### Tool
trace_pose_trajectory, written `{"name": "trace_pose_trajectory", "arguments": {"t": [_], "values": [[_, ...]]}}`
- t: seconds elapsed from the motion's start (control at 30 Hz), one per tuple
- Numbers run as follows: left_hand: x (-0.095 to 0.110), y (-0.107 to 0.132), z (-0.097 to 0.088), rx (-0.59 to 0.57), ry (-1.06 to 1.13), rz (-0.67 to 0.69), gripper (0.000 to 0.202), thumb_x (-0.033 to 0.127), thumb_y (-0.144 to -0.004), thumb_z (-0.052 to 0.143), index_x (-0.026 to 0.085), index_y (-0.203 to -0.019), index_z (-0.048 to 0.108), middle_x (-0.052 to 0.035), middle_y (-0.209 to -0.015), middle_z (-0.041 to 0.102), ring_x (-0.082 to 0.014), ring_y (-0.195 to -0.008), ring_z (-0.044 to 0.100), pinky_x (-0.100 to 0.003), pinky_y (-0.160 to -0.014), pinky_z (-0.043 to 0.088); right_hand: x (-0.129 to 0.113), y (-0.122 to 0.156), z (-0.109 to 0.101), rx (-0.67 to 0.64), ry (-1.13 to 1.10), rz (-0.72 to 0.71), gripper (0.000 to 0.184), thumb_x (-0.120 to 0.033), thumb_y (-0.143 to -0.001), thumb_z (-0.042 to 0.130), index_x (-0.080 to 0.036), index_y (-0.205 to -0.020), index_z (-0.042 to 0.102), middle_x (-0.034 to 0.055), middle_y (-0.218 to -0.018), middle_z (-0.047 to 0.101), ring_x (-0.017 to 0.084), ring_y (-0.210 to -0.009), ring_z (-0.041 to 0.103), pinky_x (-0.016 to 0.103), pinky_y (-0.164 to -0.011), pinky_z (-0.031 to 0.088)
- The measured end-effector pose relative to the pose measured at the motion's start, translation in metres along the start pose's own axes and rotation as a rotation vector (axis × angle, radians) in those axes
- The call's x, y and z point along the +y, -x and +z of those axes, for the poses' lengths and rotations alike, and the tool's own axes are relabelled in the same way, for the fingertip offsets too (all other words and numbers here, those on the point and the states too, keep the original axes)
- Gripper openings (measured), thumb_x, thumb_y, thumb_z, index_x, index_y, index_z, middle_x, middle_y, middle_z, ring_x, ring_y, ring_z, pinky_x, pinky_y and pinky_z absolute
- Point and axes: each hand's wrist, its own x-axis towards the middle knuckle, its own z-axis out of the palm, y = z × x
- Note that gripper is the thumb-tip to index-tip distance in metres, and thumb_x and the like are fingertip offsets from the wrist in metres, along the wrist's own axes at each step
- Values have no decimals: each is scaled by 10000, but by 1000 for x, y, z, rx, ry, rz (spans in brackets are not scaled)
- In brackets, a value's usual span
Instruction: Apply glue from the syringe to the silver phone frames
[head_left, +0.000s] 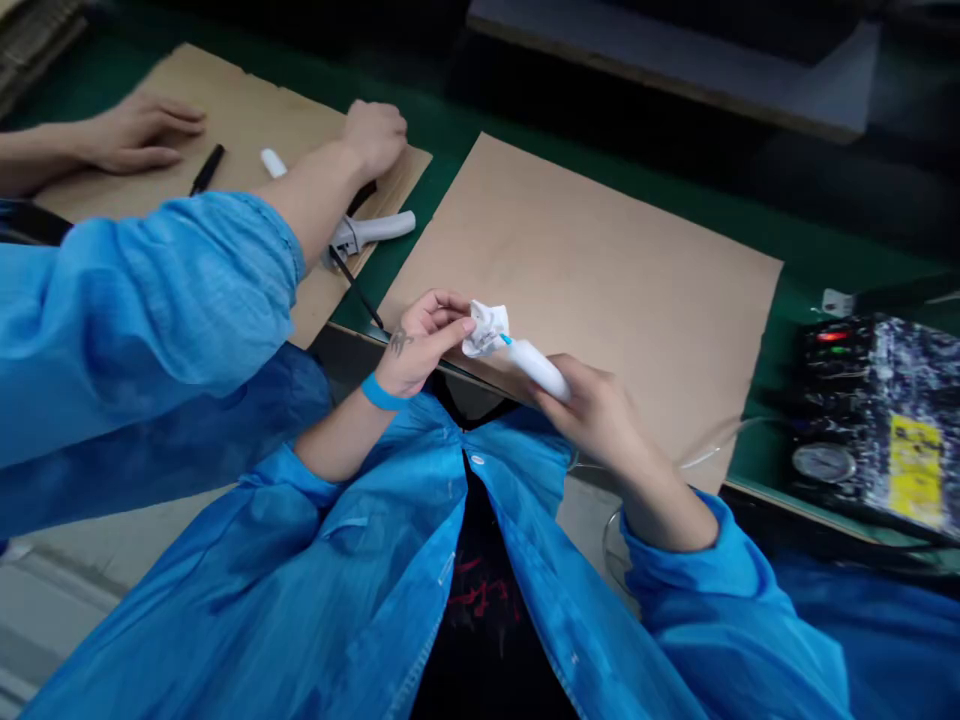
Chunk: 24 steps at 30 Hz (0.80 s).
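In the head view, the right hand [592,410] is closed around the rear of a white tool [538,366]. Its long axis runs from lower right to upper left, and its blue tip points into a crumpled white wad [484,328] pinched in the fingertips of the left hand [420,345]. Both are held over the near edge of the cardboard sheet [600,270], while a co-worker's hand [375,135] rests fisted on a neighbouring sheet.

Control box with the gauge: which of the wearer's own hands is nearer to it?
Right. The right hand, holding a white tube, lies left of the control box; the left hand, pinching a white wipe, sits farther left.
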Motion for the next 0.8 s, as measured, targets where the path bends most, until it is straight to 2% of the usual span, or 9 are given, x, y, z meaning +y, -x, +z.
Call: {"name": "trace_pose_trajectory", "arguments": {"t": [0.13,0.3,0.57,0.8], "values": [[-1,-4,-4,-6,-32,-14,607,451,-686,1097,193,-1135,779,-42,-993,838,-179,-881,803,-260,-753,638,0,-8,-2,-27,47,26,248,-383,-1046,621,-203,-1142,763,101,-899,812,265,-734,757,333,-682,512],[-7,-4,-10,21,-72,60,537,457,-702,1090,166,-1079,842,-65,-1035,867,-193,-924,820,-279,-805,664,0,-13,1,-71,56,19,267,-392,-1064,620,-196,-1169,767,105,-905,818,259,-734,756,329,-684,512],[-5,-2,-16,-14,-143,127,516,556,-778,1055,178,-1087,886,-68,-1059,887,-211,-964,842,-295,-861,688,0,-17,4,-103,75,98,322,-411,-1025,641,-176,-1193,784,124,-939,825,305,-781,775,364,-720,522],[1,1,-20,-27,-172,149,451,516,-818,1025,190,-1098,891,-69,-1074,895,-216,-964,854,-292,-857,697,-11,-18,5,-77,38,75,313,-413,-1027,636,-179,-1166,789,113,-900,815,296,-762,774,352,-699,511]]}}
